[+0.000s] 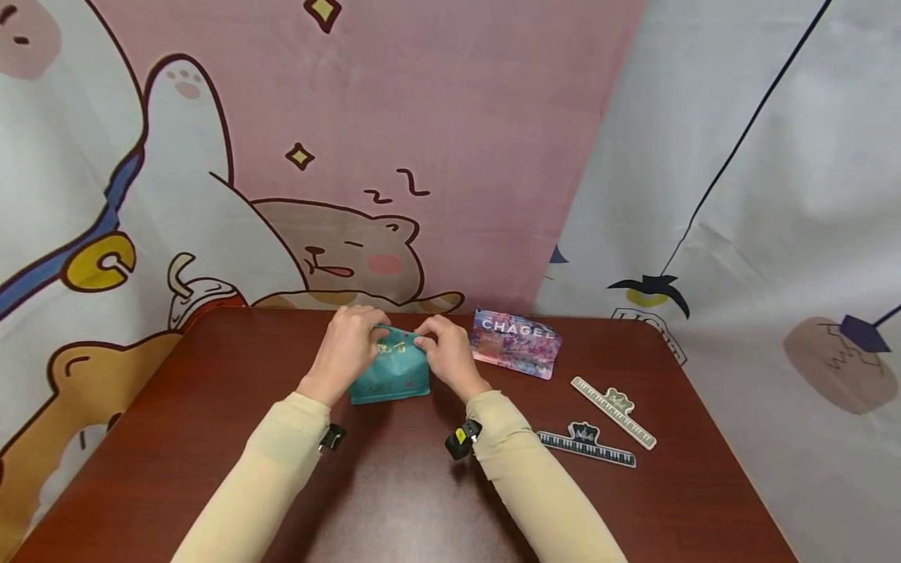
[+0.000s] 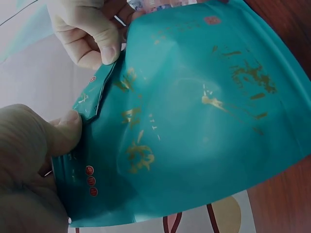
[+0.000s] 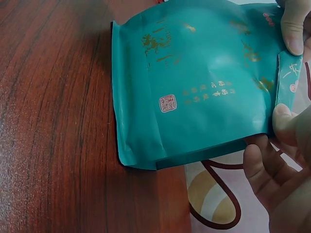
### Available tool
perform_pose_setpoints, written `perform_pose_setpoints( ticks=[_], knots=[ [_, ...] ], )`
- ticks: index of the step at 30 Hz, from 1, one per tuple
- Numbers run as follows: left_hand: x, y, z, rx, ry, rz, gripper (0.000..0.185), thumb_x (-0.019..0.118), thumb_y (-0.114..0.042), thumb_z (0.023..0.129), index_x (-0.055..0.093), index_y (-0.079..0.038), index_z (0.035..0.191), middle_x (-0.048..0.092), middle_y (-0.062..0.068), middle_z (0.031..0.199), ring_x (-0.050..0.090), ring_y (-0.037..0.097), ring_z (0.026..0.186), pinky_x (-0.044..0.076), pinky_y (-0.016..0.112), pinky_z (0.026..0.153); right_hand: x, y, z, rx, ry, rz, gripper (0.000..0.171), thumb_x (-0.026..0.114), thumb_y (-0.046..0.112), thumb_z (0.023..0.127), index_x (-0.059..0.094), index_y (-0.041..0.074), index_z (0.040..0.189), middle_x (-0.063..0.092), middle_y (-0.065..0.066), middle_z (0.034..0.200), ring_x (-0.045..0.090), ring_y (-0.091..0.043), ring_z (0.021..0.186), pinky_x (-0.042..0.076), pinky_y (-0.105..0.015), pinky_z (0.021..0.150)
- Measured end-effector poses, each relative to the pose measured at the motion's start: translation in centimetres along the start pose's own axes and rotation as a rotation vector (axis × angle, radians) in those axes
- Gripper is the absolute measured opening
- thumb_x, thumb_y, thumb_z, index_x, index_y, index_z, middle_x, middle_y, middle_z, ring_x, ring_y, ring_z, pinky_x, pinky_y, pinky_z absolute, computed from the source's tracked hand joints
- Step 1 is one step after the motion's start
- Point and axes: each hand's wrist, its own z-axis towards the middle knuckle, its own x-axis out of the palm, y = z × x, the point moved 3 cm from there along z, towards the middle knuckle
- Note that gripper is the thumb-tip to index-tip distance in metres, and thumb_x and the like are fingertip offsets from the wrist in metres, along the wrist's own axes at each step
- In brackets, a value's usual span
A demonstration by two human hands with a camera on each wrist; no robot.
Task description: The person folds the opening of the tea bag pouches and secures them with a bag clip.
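A teal pouch (image 1: 391,374) with gold lettering stands on the table, its bottom edge toward me. My left hand (image 1: 346,350) pinches the pouch's top edge at the left. At the right end of the same edge, my right hand (image 1: 452,353) pinches it between thumb and fingers. Part of that top edge is turned down into a narrow fold (image 2: 98,96), seen between the two thumbs in the left wrist view. The right wrist view shows the fold (image 3: 288,80) under both thumbs, with right-hand fingers behind the pouch. What the pouch contains is hidden.
A pink and purple CHAGEE pouch (image 1: 517,344) lies behind my right hand. To the right lie two keyboard-patterned clips, a cream one (image 1: 614,412) and a black one (image 1: 587,447) partly beside my sleeve. A printed cloth (image 1: 493,156) hangs behind the brown table (image 1: 232,375).
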Motion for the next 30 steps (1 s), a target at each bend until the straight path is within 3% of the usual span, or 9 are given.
perform_pose_setpoints(
  ticks=[7,14,22,30],
  knots=[
    [0.0,0.0,0.3,-0.015,0.001,-0.008,0.014,0.08,0.007,0.084,0.075,-0.005,0.079,0.073,0.008,0.079,0.069,0.028,0.077,0.048,0.043,0.073,-0.4,0.0,0.0,-0.021,0.028,0.015,0.004,0.074,0.007,0.094,0.078,0.006,0.097,0.073,-0.007,0.1,0.067,-0.028,0.094,0.054,-0.043,0.084],
    [0.0,0.0,0.3,-0.023,0.009,-0.016,0.017,0.078,0.011,0.082,0.075,-0.005,0.078,0.073,0.008,0.078,0.068,0.03,0.077,0.053,0.047,0.078,-0.5,0.6,0.1,-0.121,0.032,0.049,0.012,0.076,0.01,0.094,0.08,0.006,0.104,0.076,-0.008,0.106,0.064,-0.03,0.105,0.052,-0.048,0.093],
    [0.0,0.1,0.1,-0.053,0.041,0.004,0.011,0.079,0.004,0.086,0.074,-0.005,0.081,0.072,0.008,0.081,0.067,0.029,0.078,0.049,0.046,0.078,0.3,1.1,0.1,-0.126,0.002,0.051,0.007,0.075,0.011,0.094,0.078,0.008,0.099,0.076,-0.006,0.101,0.064,-0.027,0.097,0.054,-0.043,0.087],
    [0.3,0.0,0.4,-0.042,0.074,0.043,0.003,0.078,-0.008,0.09,0.078,-0.005,0.09,0.075,0.007,0.089,0.066,0.028,0.083,0.045,0.044,0.076,0.3,1.3,0.1,-0.142,-0.049,0.015,0.005,0.076,0.012,0.093,0.077,0.007,0.095,0.076,-0.004,0.094,0.063,-0.025,0.089,0.05,-0.038,0.074]
  ],
)
